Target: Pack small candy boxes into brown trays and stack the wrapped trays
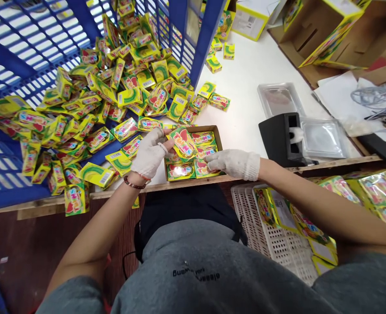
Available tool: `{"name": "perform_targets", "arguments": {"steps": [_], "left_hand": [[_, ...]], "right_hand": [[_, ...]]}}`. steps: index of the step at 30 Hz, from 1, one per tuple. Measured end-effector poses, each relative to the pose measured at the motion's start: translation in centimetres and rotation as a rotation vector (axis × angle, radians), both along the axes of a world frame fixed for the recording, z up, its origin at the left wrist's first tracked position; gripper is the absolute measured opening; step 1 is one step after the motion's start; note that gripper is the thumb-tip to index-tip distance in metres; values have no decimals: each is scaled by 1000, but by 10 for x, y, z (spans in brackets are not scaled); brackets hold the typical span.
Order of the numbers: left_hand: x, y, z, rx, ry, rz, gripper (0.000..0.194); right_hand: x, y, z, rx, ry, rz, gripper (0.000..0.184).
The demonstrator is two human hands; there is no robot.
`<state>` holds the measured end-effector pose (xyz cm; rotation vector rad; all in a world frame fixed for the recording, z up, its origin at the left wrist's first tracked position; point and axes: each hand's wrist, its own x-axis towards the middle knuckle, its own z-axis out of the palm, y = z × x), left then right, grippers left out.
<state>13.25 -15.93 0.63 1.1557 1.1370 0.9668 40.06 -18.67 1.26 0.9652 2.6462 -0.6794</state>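
Observation:
My left hand (149, 152), in a white glove with bare fingertips, pinches a small yellow-green candy box (184, 145) with a red fruit picture. It holds this box tilted over the open carton (218, 138) at the table's front edge. Inside the carton lie several similar small boxes (180, 171) in rows. From the right, my right hand (234, 163), also gloved, reaches over the carton's side. Its fingers lie stretched out on a box (203, 168) at the front right, partly covering it.
A tipped blue plastic crate (201, 43) spills a heap of small candy boxes (127, 96) to the left. Rightward stand a black tape dispenser (274, 137), clear plastic lids (322, 137) and large cardboard cartons (324, 30). Below the table's right side is a white basket (250, 209).

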Motion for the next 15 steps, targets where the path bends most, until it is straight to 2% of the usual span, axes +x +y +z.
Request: {"name": "perform_targets", "arguments": {"steps": [2, 4, 7, 9, 11, 13, 15], "left_hand": [[1, 1, 0, -33, -26, -2, 56], [4, 3, 1, -76, -50, 14, 54], [13, 6, 4, -103, -102, 72, 45], [21, 6, 6, -94, -154, 87, 40], [27, 5, 7, -99, -179, 66, 39], [31, 2, 6, -100, -131, 31, 39], [33, -2, 5, -72, -49, 10, 41]], "right_hand": [[-1, 2, 3, -61, -8, -76, 25], [-5, 6, 3, -126, 66, -236, 23], [-12, 15, 1, -129, 384, -604, 31], [-14, 23, 1, -97, 624, -789, 39], [-13, 33, 3, -42, 770, -859, 36], [-10, 42, 6, -29, 789, -861, 26], [-5, 47, 9, -125, 730, -862, 16]]}}
